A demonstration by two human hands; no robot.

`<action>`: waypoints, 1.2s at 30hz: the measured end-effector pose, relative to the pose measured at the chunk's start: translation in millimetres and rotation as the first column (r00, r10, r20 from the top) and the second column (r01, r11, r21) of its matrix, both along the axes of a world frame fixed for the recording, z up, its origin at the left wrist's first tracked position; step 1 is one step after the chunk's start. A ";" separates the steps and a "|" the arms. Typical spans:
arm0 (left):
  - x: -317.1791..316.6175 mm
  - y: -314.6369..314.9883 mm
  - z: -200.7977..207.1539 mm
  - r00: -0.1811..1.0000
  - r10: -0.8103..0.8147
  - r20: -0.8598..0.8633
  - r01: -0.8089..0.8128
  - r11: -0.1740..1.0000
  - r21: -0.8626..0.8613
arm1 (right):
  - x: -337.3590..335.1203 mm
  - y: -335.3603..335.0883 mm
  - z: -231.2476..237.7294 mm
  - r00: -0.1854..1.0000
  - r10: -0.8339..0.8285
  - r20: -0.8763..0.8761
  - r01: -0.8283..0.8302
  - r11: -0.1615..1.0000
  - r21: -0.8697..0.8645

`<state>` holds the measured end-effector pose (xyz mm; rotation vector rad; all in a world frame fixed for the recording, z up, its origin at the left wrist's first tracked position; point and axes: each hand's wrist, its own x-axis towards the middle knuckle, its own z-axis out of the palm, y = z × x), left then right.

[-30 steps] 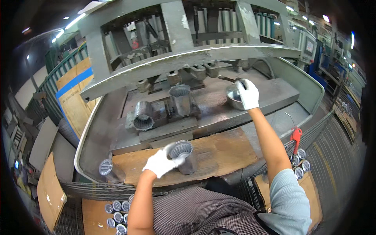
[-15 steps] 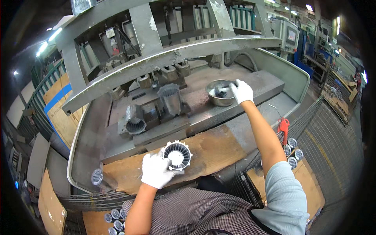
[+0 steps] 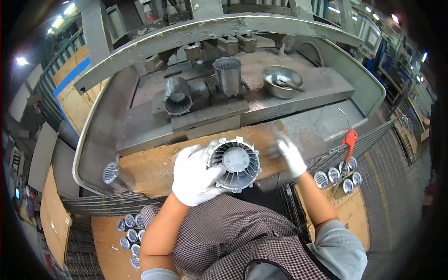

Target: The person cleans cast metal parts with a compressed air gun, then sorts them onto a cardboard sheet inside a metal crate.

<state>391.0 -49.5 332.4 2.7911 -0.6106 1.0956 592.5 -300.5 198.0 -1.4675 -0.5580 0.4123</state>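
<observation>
My gloved left hand grips a round finned metal casting by its left side, with the toothed rim and radial fins facing up. To the right of the casting is my gloved right hand, apart from it; motion smears its fingers. A steel bowl on the machine's bed has a brush lying in it, its handle resting over the rim. Left of the bowl, a finned cylindrical part stands upright, and another cylinder lies tilted with its slotted end toward me.
Under my hands lies a brown board, with one slotted cylinder at its left end. A red air gun hangs at the right. Several finned cylinders stand on cardboard below; more stand lower left. A metal beam crosses overhead.
My right hand has let go of the brush in the bowl and come back toward the casting. My left hand has raised the casting closer and moved it right. The view has shifted.
</observation>
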 end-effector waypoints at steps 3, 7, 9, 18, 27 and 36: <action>3.4 -14.5 -0.3 0.994 -0.095 -0.045 0.092 0.994 -0.067 | -51.5 22.4 -10.7 0.728 0.536 -0.427 -0.275 0.799 0.534; 15.5 -34.6 -4.1 0.917 -0.222 -0.331 0.105 0.936 -0.337 | -101.7 32.0 22.7 0.433 0.782 -0.447 -0.098 0.534 0.840; 21.9 -44.7 -1.0 0.803 -0.301 -0.515 0.082 0.911 -0.404 | -103.5 21.6 2.0 0.557 0.653 -0.513 -0.091 0.663 0.743; 21.2 -5.4 -55.2 0.887 0.000 -0.461 -0.236 0.859 -0.455 | -88.4 -171.2 11.7 0.859 0.098 -0.503 0.237 0.794 0.560; 37.2 -14.0 -61.7 0.870 -0.031 -0.493 -0.138 0.943 -0.303 | -96.9 -369.8 59.9 0.788 -0.600 0.141 0.576 0.636 -0.514; 40.5 -9.6 -75.5 0.806 0.004 -0.592 -0.214 0.935 -0.284 | -77.7 -304.7 -79.2 0.667 -0.609 0.428 0.478 -0.090 -0.874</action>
